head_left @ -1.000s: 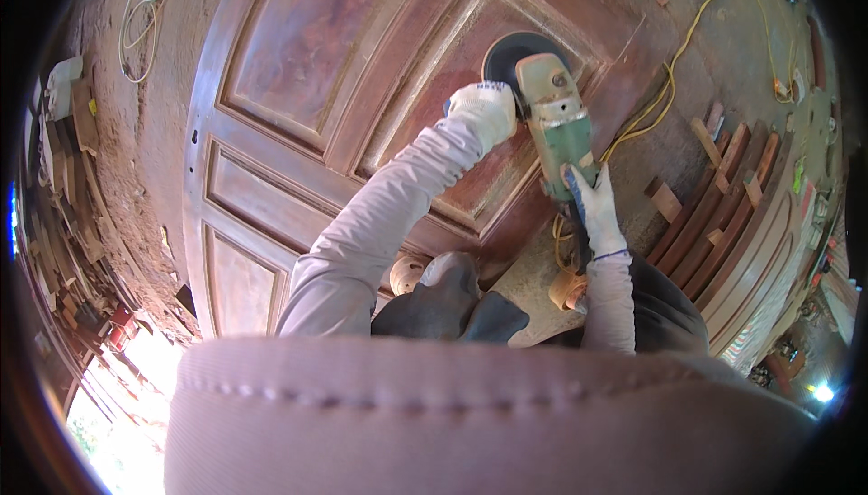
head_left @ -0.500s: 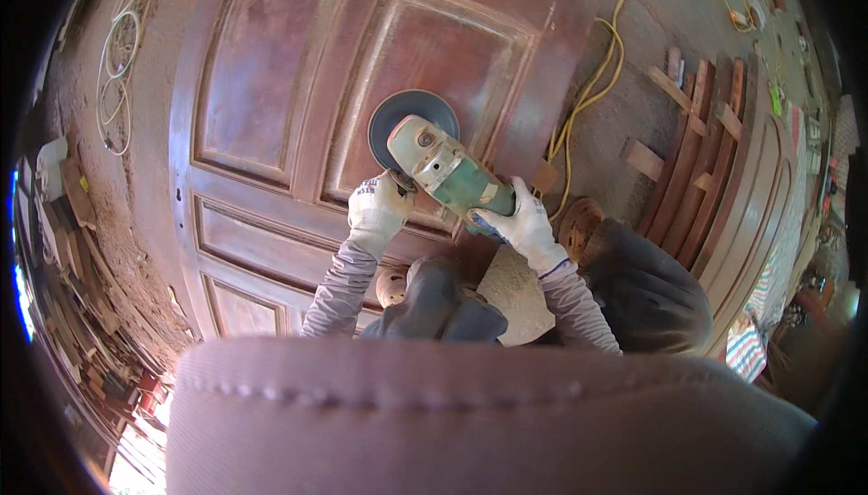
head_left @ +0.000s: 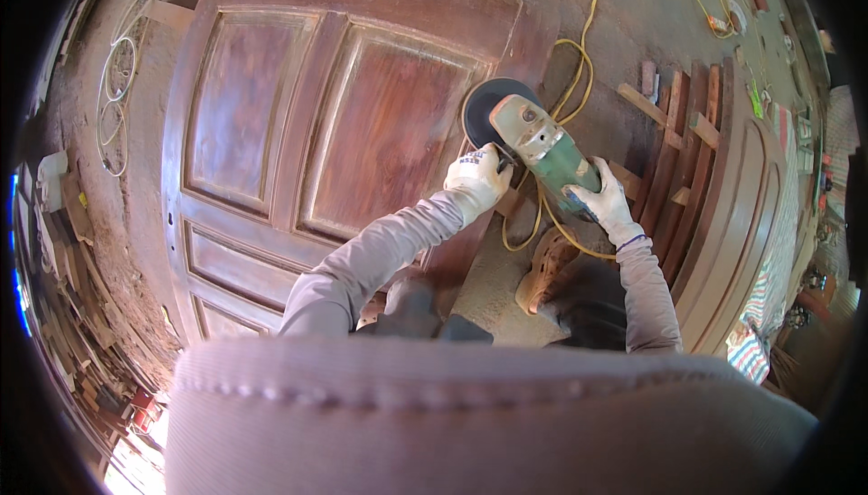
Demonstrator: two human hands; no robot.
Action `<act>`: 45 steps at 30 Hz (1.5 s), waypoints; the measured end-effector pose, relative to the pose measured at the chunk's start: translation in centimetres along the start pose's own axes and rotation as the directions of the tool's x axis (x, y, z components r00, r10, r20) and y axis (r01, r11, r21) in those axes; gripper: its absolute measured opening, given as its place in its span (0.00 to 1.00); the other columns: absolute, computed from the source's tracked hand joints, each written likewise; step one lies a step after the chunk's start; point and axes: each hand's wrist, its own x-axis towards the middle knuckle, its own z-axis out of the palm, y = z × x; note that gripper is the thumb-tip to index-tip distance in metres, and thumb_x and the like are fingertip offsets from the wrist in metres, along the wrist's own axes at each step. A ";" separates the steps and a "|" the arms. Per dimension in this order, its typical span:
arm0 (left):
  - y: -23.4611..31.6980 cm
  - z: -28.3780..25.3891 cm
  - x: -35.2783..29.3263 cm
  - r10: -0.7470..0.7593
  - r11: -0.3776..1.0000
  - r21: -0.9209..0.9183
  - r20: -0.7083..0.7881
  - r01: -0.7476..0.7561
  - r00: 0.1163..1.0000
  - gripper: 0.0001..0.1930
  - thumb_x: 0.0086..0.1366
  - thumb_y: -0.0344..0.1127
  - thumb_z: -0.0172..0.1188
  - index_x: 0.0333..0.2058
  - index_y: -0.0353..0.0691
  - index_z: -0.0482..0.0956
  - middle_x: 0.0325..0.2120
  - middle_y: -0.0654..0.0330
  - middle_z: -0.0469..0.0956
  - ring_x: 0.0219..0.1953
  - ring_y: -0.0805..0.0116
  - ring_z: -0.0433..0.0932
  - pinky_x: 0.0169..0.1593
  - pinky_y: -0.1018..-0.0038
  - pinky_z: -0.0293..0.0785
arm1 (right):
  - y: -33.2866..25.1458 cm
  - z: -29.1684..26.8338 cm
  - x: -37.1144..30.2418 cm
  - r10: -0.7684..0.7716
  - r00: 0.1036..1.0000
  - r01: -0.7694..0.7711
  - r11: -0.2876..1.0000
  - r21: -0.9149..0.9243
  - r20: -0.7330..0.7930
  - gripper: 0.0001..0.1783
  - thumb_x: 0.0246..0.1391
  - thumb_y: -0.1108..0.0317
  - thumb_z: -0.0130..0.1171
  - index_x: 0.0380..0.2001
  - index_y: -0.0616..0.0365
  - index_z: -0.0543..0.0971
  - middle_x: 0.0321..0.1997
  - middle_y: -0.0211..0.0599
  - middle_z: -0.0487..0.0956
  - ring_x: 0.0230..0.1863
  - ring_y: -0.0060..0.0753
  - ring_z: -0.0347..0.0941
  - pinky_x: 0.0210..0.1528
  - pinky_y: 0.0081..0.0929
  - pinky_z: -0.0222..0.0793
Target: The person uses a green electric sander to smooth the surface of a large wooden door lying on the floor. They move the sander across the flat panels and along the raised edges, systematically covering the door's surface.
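Observation:
Both my hands, in white gloves, hold a green and grey angle grinder [head_left: 556,156] with a round dark disc [head_left: 484,108]. My left hand [head_left: 477,177] is closed around the side handle near the grinder's head. Around the rear of the green body, my right hand [head_left: 608,198] is closed. The disc is over the right edge of a brown panelled wooden door [head_left: 298,115] lying flat; whether it touches the wood I cannot tell. Within the door's larger panel, the middle looks reddish and its border pale and worn.
A yellow cord [head_left: 588,70] loops over the floor beside the door. Wooden beams [head_left: 678,160] and another panelled door [head_left: 755,215] lie at the right. A pale hose [head_left: 113,88] coils at far left, above piled wood scraps [head_left: 77,296]. My shoe [head_left: 545,269] stands near the cord.
The grinder has moved right, from over the door's large panel to its right edge, with both hands still on it. My left arm now reaches farther across, and my right foot has shifted left.

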 end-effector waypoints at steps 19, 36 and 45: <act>11.3 -1.4 16.5 -0.257 0.951 0.141 -0.126 0.274 0.958 0.17 0.63 0.47 0.57 0.42 0.41 0.83 0.39 0.50 0.85 0.44 0.51 0.84 0.47 0.58 0.80 | 5.5 -10.3 19.7 0.056 0.993 -0.067 0.992 0.110 0.103 0.43 0.47 0.48 0.75 0.56 0.67 0.70 0.53 0.52 0.80 0.51 0.38 0.78 0.51 0.34 0.73; 4.8 8.7 -6.7 -0.738 0.675 -0.151 -0.160 0.722 0.656 0.20 0.62 0.51 0.60 0.45 0.45 0.82 0.39 0.51 0.85 0.45 0.50 0.83 0.48 0.58 0.78 | 0.5 -2.2 3.9 0.025 0.871 0.185 0.908 -0.375 0.490 0.56 0.33 0.30 0.74 0.59 0.55 0.68 0.48 0.55 0.82 0.51 0.57 0.80 0.51 0.47 0.75; 10.5 2.0 8.1 -0.534 0.845 -0.092 -0.179 0.526 0.826 0.13 0.63 0.37 0.56 0.43 0.45 0.85 0.42 0.54 0.85 0.46 0.55 0.84 0.46 0.59 0.81 | 1.4 -10.0 16.0 -0.027 0.948 0.067 0.991 -0.115 0.317 0.37 0.52 0.51 0.71 0.58 0.61 0.70 0.49 0.48 0.81 0.48 0.39 0.80 0.49 0.36 0.75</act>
